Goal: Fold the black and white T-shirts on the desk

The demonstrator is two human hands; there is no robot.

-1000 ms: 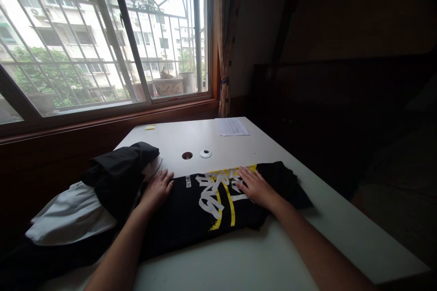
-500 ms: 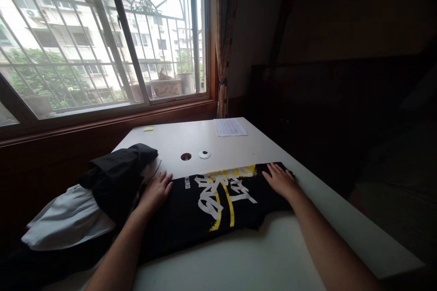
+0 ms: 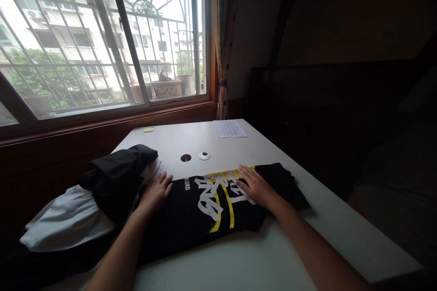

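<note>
A black T-shirt (image 3: pixel 184 213) with white and yellow lettering lies folded into a long flat shape on the white table (image 3: pixel 177 273). My left hand (image 3: pixel 157 191) rests on its left end, fingers stretched out and apart. On the printed part, right of the middle, my right hand (image 3: pixel 256 186) lies flat with its fingers extended. Neither hand grips the cloth. The shirt's right end is uncovered and shows layered edges.
Beside my left forearm is a heap of clothes, with a black garment (image 3: pixel 116 182) over a white one (image 3: pixel 68 223). Farther back are a round cable hole (image 3: pixel 186 158), its cover (image 3: pixel 204 156), printed paper (image 3: pixel 231 129) and a yellow note (image 3: pixel 148 130). A barred window stands behind.
My right hand has slid left from the shirt's right end onto the lettering. That right end now spreads a little farther right. My left hand has stayed in place.
</note>
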